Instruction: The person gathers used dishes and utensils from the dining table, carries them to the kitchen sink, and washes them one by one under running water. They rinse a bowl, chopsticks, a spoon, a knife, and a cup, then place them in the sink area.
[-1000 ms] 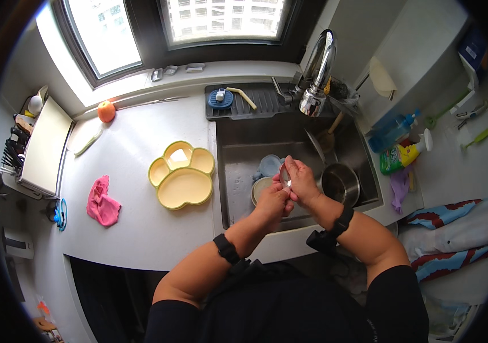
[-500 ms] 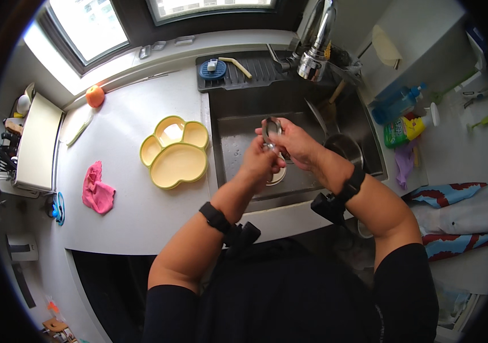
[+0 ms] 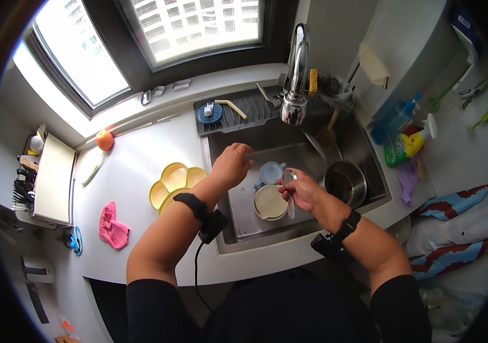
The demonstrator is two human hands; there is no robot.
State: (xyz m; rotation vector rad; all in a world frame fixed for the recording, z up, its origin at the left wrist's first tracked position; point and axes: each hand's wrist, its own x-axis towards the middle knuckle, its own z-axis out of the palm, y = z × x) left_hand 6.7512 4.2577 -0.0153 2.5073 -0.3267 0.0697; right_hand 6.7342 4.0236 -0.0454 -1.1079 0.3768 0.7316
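Note:
My right hand is closed on a metal spoon over the sink; whether a second spoon is in the grip I cannot tell. Empty, my left hand hovers above the sink's left side, its fingers loosely bent and apart. Beneath the hands, a cream bowl rests on the sink floor, with a light blue two-handled cup just behind it. The left forearm partly hides a yellow paw-shaped divided plate on the counter.
A steel pot stands in the sink's right side. The faucet rises behind, beside a dark drying mat. Spray bottle and blue soap bottle sit at right. A pink cloth and an apple lie left.
My hands, together on the spoon half a second ago, have parted. The left moved up and left, away from it; the right keeps the spoon, lower down. The view has tilted upward.

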